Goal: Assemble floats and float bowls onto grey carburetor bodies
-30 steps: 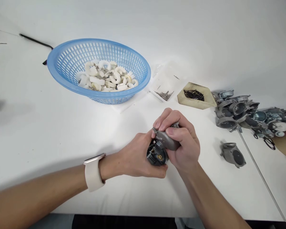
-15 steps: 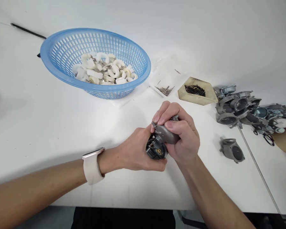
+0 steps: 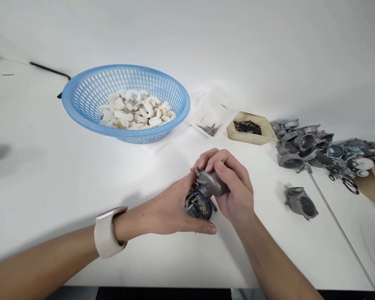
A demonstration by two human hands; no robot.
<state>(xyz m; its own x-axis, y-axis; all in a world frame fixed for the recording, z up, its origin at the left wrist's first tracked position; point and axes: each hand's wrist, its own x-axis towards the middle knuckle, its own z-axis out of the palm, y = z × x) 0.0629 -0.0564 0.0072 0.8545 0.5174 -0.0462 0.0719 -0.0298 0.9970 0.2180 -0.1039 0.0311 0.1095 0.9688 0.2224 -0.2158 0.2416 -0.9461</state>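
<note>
Both hands meet over the white table (image 3: 50, 175) near its front edge. My left hand (image 3: 170, 208), with a white watch on its wrist, wraps around a dark round carburetor body (image 3: 199, 205) whose brass parts face me. My right hand (image 3: 234, 187) is closed on a grey metal bowl cover (image 3: 211, 182) and holds it against the top of that body. The fingers of both hands are curled tight.
A blue plastic basket (image 3: 90, 89) of white curved floats stands at the back left. Small metal pins (image 3: 210, 128) lie on clear plastic beside a tan tray (image 3: 262, 135) of black rings. Grey carburetor bodies (image 3: 303, 146) pile at the right, one single casting (image 3: 301, 202) nearer.
Hands and part keep the same grip. My right fingers have shifted slightly on the cover, and the view has tilted so everything sits lower and a little left.
</note>
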